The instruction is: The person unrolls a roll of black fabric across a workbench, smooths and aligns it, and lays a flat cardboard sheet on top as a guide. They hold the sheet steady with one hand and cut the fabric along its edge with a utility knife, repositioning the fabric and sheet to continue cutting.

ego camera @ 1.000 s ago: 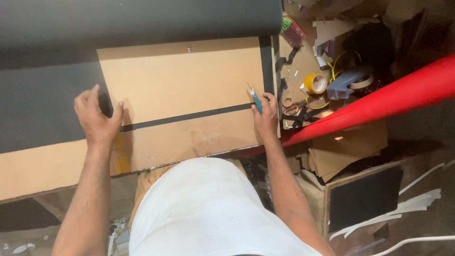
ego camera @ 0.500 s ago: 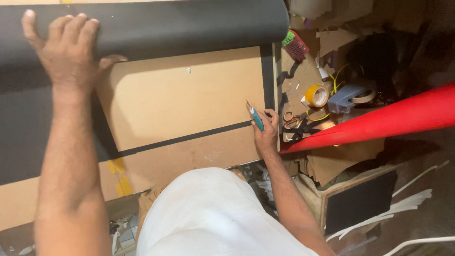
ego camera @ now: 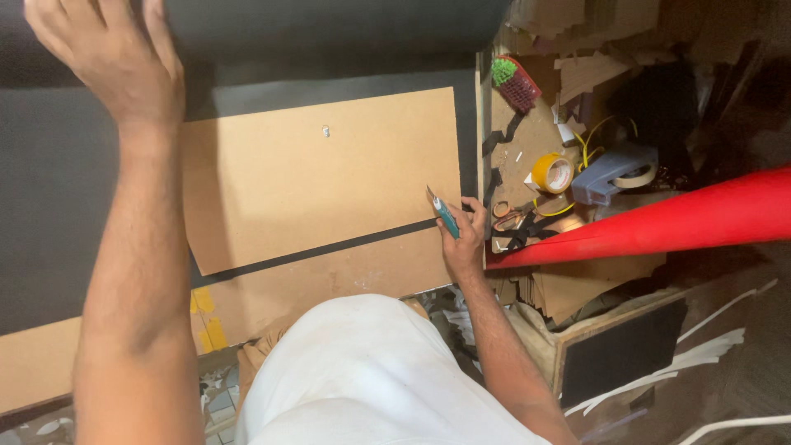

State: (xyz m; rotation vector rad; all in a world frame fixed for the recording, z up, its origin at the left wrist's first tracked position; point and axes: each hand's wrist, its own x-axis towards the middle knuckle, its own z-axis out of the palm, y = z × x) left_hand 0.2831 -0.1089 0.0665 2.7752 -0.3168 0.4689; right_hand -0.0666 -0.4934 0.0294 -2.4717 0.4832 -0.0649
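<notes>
The brown board [ego camera: 321, 177] lies on the table. The left hand [ego camera: 111, 58] has moved up, flat on the black roll [ego camera: 329, 25]. The right hand [ego camera: 463, 239] grips the teal knife [ego camera: 443, 214], cutting paused.

A flat brown fibreboard worktop [ego camera: 346, 280] carries a dark grey sheet [ego camera: 49, 206] from nine to twelve o'clock, with a tan rectangular board [ego camera: 321, 177] lying centrally on it.
</notes>
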